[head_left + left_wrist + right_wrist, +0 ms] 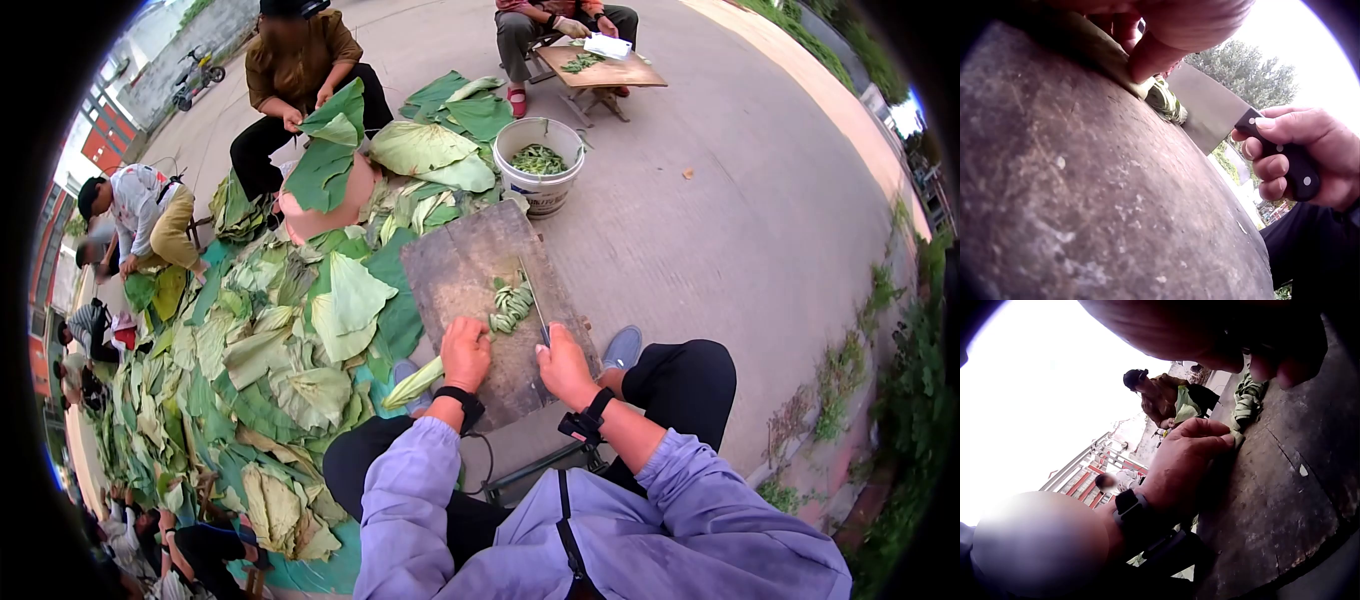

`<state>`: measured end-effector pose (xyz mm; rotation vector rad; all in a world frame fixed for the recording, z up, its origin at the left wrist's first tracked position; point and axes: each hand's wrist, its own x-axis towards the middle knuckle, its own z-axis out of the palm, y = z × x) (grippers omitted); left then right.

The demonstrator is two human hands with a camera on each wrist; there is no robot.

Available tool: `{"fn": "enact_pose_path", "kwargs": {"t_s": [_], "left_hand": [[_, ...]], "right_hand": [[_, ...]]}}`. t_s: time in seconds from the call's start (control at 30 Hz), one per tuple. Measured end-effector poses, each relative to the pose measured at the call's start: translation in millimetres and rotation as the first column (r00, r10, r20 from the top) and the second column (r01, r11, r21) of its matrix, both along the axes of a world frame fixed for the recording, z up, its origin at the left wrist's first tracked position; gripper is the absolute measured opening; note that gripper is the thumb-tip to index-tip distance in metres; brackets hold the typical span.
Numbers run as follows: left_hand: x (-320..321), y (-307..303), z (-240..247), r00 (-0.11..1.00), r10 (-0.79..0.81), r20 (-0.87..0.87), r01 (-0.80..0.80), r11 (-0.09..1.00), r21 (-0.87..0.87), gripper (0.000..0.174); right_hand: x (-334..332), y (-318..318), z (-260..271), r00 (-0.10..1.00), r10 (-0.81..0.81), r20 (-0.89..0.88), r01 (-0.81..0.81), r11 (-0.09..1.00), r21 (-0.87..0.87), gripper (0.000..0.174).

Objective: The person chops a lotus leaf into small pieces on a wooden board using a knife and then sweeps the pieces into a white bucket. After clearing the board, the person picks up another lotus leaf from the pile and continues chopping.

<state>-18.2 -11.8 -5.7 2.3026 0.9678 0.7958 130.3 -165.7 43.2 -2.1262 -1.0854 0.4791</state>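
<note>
A dark wooden cutting board [450,265] stands in front of me. My left hand [466,353] holds a rolled green leaf [415,384] down on it, the tail of the roll sticking out past the board's left edge. In the left wrist view, fingertips press close to the roll's cut end. My right hand [566,366] grips a knife by its black riveted handle [1285,150]. Its broad blade [1204,106] is beside the cut end. Curled strips of sliced leaf [512,305] lie on the board just beyond my left hand, left of the blade.
A white bucket [540,195] of cut greens stands past the board's far edge. Large leaves [280,350] heap over the ground at left, near a pink tub [330,215]. One person [310,70] handles leaves; another sits by a small table [640,72].
</note>
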Motion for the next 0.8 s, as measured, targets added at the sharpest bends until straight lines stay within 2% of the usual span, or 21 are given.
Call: {"fn": "enact_pose_path", "kwargs": {"t_s": [0.13, 0.2, 0.33, 0.4, 0.43, 0.5, 0.57, 0.63, 0.73, 0.8], "left_hand": [[-0.1, -0.6, 3.4, 0.999, -0.008, 0.043, 0.008, 1.000, -0.006, 0.017], [0.0, -1.2, 4.7, 0.998, -0.017, 0.055, 0.016, 1.000, 0.011, 0.017], [-0.4, -1.5, 4.8, 0.999, -0.012, 0.041, 0.011, 1.000, 0.009, 0.018], [-0.4, -1.9, 4.2, 1.000, -0.004, 0.010, 0.004, 1.000, -0.003, 0.018], [-0.6, -1.7, 3.7, 1.000, -0.001, 0.009, 0.001, 1.000, -0.006, 0.018], [-1.2, -0.9, 2.6, 1.000, -0.005, 0.018, 0.005, 1.000, -0.001, 0.018], [-1.7, -0.2, 2.1, 0.999, -0.008, 0.033, 0.008, 1.000, -0.005, 0.018], [-1.6, -0.6, 3.4, 0.999, -0.017, 0.046, 0.017, 1.000, -0.008, 0.017], [-0.3, -2.6, 6.4, 0.999, -0.007, 0.052, 0.008, 1.000, -0.024, 0.017], [-0.8, -2.8, 7.7, 0.998, -0.006, 0.057, 0.008, 1.000, -0.028, 0.017]], "right_hand": [[-5.1, 17.6, -0.9, 0.997, 0.073, -0.001, -0.073, 0.996, 0.047, 0.033], [-0.9, 22.1, 5.0, 0.985, 0.145, -0.089, -0.142, 0.989, 0.038, 0.033], [14.2, 15.1, 28.9, 0.977, 0.152, -0.148, -0.153, 0.988, 0.006, 0.032], [26.6, 6.3, 46.4, 0.948, 0.179, -0.263, -0.185, 0.983, 0.000, 0.031], [33.6, 2.7, 52.6, 0.947, 0.181, -0.264, -0.188, 0.982, -0.003, 0.031], [48.1, -4.7, 61.1, 0.911, 0.232, -0.342, -0.271, 0.960, -0.072, 0.028], [60.5, -11.0, 59.5, 0.908, 0.281, -0.309, -0.306, 0.952, -0.032, 0.027], [68.6, -14.3, 63.6, 0.865, 0.412, -0.287, -0.430, 0.903, -0.001, 0.026], [70.1, -19.6, 67.1, 0.863, 0.427, -0.268, -0.465, 0.880, -0.096, 0.031], [66.9, -22.6, 62.2, 0.860, 0.420, -0.290, -0.462, 0.882, -0.095, 0.031]]}}
